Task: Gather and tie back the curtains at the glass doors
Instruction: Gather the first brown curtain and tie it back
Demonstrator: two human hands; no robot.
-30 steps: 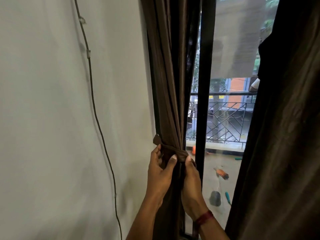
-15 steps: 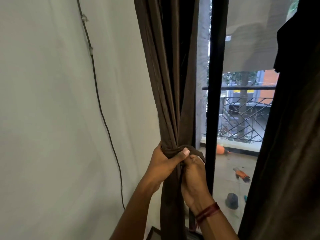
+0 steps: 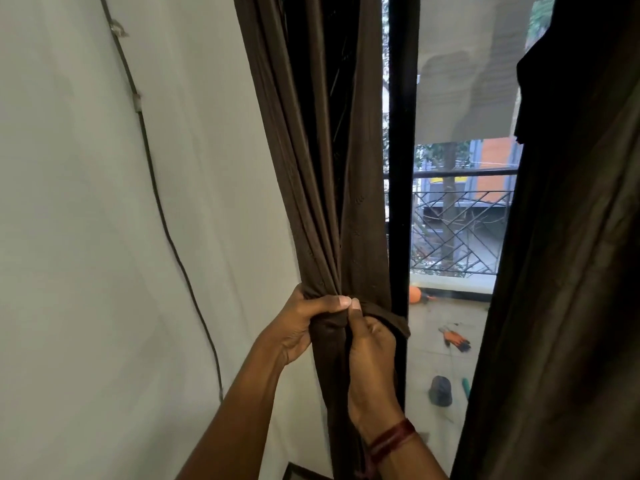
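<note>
A dark brown curtain (image 3: 322,168) hangs gathered into a narrow bunch beside the black door frame (image 3: 401,168). A brown tie-back band (image 3: 384,315) wraps around it at waist height. My left hand (image 3: 304,323) grips the bunch and the band from the left, thumb across the front. My right hand (image 3: 370,351) clutches the band and the fabric from the right, thumb touching my left thumb. A second dark curtain (image 3: 571,271) hangs loose at the right edge.
A white wall (image 3: 104,237) fills the left, with a thin cable (image 3: 152,188) running down it. Through the glass door (image 3: 457,98) I see a balcony railing (image 3: 457,230) and small items on the balcony floor, among them an orange object (image 3: 415,294).
My view has moved closer and to the left. Both hands have closed tighter on the band, the thumbs now meeting in front of the bunched curtain.
</note>
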